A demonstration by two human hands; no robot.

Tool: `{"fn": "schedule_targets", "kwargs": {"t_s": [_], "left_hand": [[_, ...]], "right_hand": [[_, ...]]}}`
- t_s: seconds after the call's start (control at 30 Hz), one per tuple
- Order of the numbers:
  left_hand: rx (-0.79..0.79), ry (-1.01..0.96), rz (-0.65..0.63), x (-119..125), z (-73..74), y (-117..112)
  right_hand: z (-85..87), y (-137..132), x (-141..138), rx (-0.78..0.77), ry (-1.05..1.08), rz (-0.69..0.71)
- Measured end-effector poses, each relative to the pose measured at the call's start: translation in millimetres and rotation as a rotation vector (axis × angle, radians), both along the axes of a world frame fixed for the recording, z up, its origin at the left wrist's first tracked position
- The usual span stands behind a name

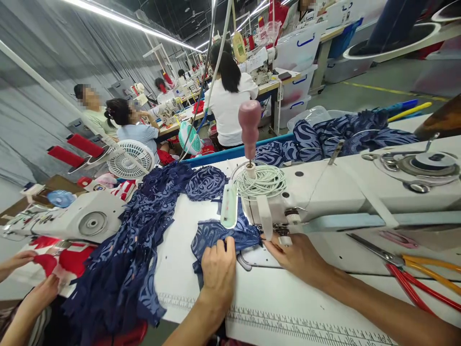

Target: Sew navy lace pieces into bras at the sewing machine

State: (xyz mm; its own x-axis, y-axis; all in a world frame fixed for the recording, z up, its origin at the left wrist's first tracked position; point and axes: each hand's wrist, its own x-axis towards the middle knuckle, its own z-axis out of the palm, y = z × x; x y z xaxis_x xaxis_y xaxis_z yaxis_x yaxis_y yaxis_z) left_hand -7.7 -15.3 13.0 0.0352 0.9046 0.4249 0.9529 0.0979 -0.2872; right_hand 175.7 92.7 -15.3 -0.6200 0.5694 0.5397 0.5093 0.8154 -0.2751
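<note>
A navy patterned fabric piece [209,235] lies on the white sewing machine table [288,298], partly under the sewing machine head [257,209]. My left hand [219,266] has its fingers curled onto the near edge of this fabric. On the other side of it, my right hand [297,252] pinches the fabric's right edge close beside the needle area. The needle and presser foot are mostly hidden behind the machine's parts. A coil of pale green cord [261,181] sits on top of the head, with a pink-handled screwdriver [249,127] standing upright in it.
A long heap of navy patterned pieces [144,230] covers the table's left side. Scissors with red handles [392,259] and orange-handled ones lie at right. More patterned fabric [324,137] is piled behind the machine. At left, a co-worker's hands [39,288] hold red fabric beside another machine [86,218].
</note>
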Motion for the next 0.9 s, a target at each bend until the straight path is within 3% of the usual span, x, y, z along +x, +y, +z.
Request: {"fn": "schedule_targets", "kwargs": {"t_s": [0.1, 0.17, 0.4, 0.57, 0.77, 0.9], "left_hand": [[0.005, -0.216, -0.059, 14.2, 10.2, 9.1], [0.039, -0.326, -0.134, 24.5, 8.1, 16.7], [0.010, -0.493, -0.143, 22.3, -25.8, 33.7], [0.025, -0.455, -0.140, 17.6, -22.7, 38.5], [0.096, -0.381, -0.314, 16.3, -14.4, 43.2], [0.123, -0.293, -0.324, 10.1, -14.6, 42.0]], "right_hand": [[1.8, -0.3, -1.3, -0.021, 0.019, 0.012], [2.1, 0.0, -1.9, -0.028, 0.026, 0.018], [5.2, 1.8, -1.0, -0.032, 0.025, 0.022], [6.9, 2.2, -0.9, -0.026, 0.038, 0.030], [5.6, 2.7, 0.0, -0.009, 0.043, 0.020], [1.7, 3.3, -0.6, -0.008, 0.038, 0.014]]}}
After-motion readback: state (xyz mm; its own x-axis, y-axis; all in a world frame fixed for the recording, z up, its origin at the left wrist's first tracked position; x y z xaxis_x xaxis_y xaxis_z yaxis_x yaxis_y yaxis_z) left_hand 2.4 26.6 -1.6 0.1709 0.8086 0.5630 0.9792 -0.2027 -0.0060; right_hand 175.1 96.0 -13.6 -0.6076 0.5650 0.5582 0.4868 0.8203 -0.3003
